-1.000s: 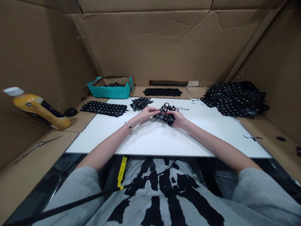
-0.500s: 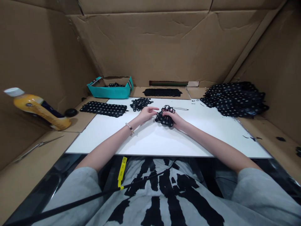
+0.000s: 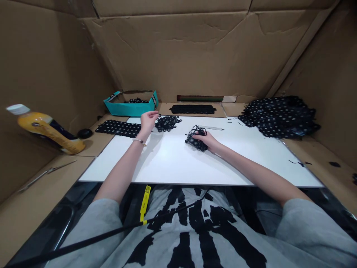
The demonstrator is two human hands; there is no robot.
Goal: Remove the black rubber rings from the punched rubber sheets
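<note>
We lift our left hand point(image 3: 148, 122) off the tangle to just beside the black ring pile point(image 3: 168, 123), fingers point(image 3: 154, 116) bunched, any hold unclear | our right hand point(image 3: 202, 139) stays curled, fingers closed on the black perforated scrap point(image 3: 198, 144), which rests on the white surface point(image 3: 167, 160)

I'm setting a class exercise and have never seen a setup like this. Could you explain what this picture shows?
This picture comes from a camera worn on a person's head, looking down at their own bare hands. They sit at a white flat board inside a brown cardboard enclosure. The right hand grips a crumpled black perforated sheet. The left hand is raised beside a pile of small black rings; whether it holds anything is too small to tell. A flat black sheet with rows of round holes lies to the left, and a large heap of similar sheets to the right.
</note>
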